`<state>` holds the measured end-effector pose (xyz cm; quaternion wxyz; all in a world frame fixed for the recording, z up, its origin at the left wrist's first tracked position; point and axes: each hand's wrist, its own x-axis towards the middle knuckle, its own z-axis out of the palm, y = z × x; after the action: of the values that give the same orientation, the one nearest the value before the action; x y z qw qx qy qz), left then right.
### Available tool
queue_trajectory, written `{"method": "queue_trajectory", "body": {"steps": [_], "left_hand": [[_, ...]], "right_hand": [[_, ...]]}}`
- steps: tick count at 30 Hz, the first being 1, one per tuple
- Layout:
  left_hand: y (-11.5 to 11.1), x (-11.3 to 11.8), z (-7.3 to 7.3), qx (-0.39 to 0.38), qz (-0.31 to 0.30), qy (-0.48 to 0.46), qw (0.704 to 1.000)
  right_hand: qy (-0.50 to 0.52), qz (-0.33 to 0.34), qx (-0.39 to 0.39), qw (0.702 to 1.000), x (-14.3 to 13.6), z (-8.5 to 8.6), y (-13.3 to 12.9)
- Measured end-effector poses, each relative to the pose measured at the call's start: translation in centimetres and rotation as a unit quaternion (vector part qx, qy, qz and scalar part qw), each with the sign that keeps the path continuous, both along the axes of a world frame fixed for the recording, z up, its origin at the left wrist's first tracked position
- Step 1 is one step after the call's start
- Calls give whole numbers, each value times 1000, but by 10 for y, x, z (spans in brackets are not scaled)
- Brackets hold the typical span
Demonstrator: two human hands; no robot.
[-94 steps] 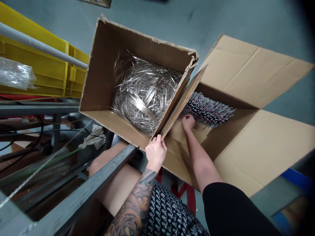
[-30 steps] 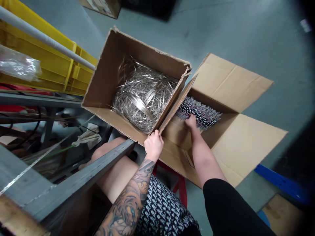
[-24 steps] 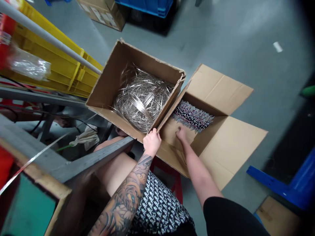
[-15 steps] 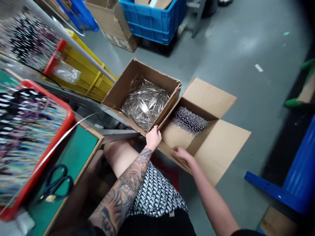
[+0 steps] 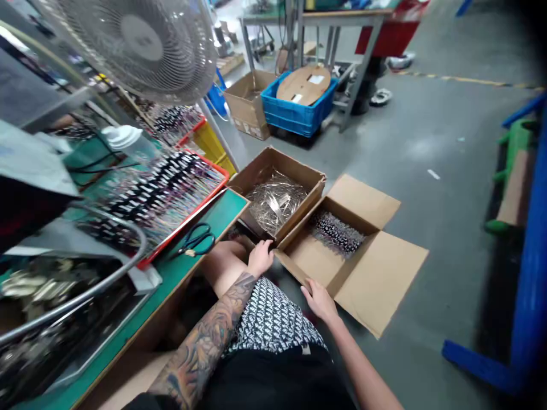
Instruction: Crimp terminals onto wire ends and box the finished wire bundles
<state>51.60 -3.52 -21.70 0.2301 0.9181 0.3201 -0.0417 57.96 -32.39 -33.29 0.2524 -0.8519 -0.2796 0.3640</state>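
Observation:
One cardboard box (image 5: 294,223) holds a tangle of thin, shiny strips (image 5: 277,200). Beside it, on the right, an open-flapped cardboard box (image 5: 363,267) contains a bundle of dark and grey wire pieces (image 5: 337,232) along its far side. My left hand (image 5: 260,259) is by the near corner where the boxes meet, its fingers bent and apart, with nothing visible in it. My right hand (image 5: 319,300) lies at the near edge of the flapped box, thumb and fingers apart, holding nothing.
Dark-handled scissors (image 5: 196,240) lie on the green bench (image 5: 231,209) at left, beside a red-rimmed tray (image 5: 219,171) of wires. A fan (image 5: 141,40) stands above. Behind are a blue crate (image 5: 294,117) and another carton (image 5: 252,111); a blue frame (image 5: 527,256) is at right.
The view has tilted up, showing the fan and more bench. My left hand has come off the boxes' shared edge, and my right hand has moved from inside the flapped box to its near edge.

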Motion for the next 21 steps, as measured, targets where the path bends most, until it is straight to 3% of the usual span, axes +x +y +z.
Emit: {"method": "queue_trajectory", "body": {"steps": [7, 11, 15, 18, 21], "left_hand": [[-6, -75, 35, -22, 10, -117, 993], [-18, -112, 56, 0, 44, -198, 979], [-28, -143, 95, 38, 71, -257, 963], [-26, -160, 146, 66, 85, -294, 950], [-9, -165, 202, 121, 101, -334, 929]], "right_hand": [[-55, -24, -12, 998, 51, 13, 32], [-81, -21, 38, 996, 72, 35, 59], [-113, -14, 132, 985, 72, 84, 92], [-123, 11, 214, 969, 77, 138, 126], [-128, 36, 294, 946, 93, 199, 180]]}}
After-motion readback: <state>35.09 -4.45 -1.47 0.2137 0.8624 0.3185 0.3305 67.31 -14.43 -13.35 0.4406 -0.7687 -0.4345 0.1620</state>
